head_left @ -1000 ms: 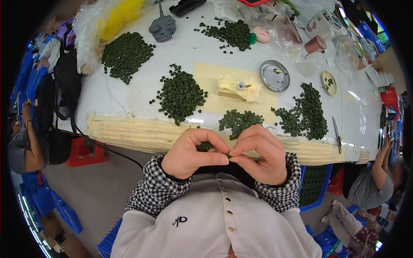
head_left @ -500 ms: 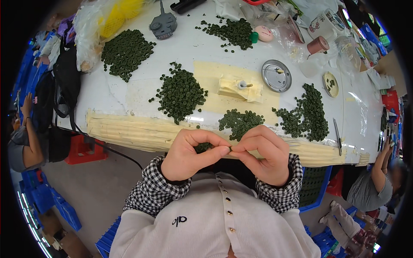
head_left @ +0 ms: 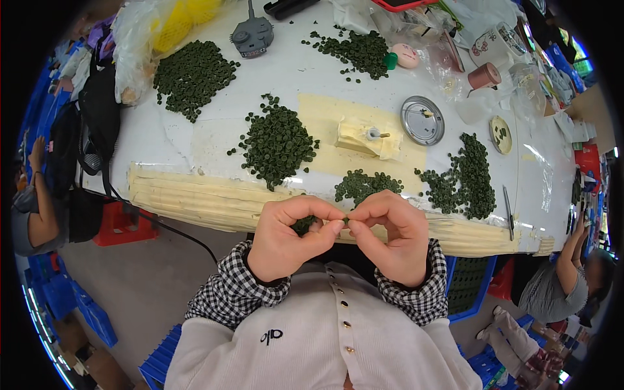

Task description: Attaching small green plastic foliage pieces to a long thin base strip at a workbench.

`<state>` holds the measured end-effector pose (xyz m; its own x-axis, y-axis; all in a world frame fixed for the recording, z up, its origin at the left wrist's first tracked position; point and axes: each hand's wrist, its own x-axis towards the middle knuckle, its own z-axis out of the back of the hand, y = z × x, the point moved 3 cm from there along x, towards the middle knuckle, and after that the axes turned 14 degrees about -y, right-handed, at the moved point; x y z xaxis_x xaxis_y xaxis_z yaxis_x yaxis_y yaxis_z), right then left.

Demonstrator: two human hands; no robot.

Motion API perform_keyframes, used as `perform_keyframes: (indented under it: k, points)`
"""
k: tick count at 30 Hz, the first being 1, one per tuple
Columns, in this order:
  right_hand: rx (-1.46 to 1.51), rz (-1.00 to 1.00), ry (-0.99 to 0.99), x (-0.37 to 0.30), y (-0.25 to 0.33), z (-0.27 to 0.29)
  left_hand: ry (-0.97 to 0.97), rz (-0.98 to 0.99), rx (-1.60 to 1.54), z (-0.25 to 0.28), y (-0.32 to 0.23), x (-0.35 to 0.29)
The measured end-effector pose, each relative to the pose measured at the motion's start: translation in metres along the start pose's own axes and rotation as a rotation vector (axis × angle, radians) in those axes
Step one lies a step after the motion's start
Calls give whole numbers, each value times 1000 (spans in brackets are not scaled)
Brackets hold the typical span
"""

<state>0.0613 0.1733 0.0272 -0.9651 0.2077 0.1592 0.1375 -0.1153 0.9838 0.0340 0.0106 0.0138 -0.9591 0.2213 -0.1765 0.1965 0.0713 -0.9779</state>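
Both hands meet in front of the table's near edge, fingers closed. Between the fingertips of my left hand (head_left: 286,237) and my right hand (head_left: 395,237) is a small dark green round part (head_left: 345,221), pinched from both sides. More green pieces (head_left: 303,225) show inside the curl of my left fingers; whether they rest in the palm is hidden. Just beyond my fingers lies a small pile of green parts (head_left: 367,184). A larger heap of green parts (head_left: 276,143) is to its left, and another pile (head_left: 474,179) spreads to the right.
A tape-wrapped block with a metal pin (head_left: 368,138) stands mid-table beside a round metal tin lid (head_left: 422,121). Tweezers (head_left: 508,213) lie at the right. Further back are a grey device (head_left: 252,37), more green heaps (head_left: 195,78) and a pink cup (head_left: 484,75). People sit at either side.
My fingertips have shifted slightly, and the green part between them shows more plainly. My right hand has turned a little and moved left. The whole view has shifted slightly.
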Motion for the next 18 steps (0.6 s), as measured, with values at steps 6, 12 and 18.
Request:
perform_keyframes:
  k: [6,12,18]
  points:
    - [-75,57,-34,2,4,-10,-12,48,-39,7,8,1]
    - [-147,19,-152,8,13,-5,-88,441,-485,25,14,8]
    - [-519,217,-160,17,14,9,-243,508,-643,41,6,21]
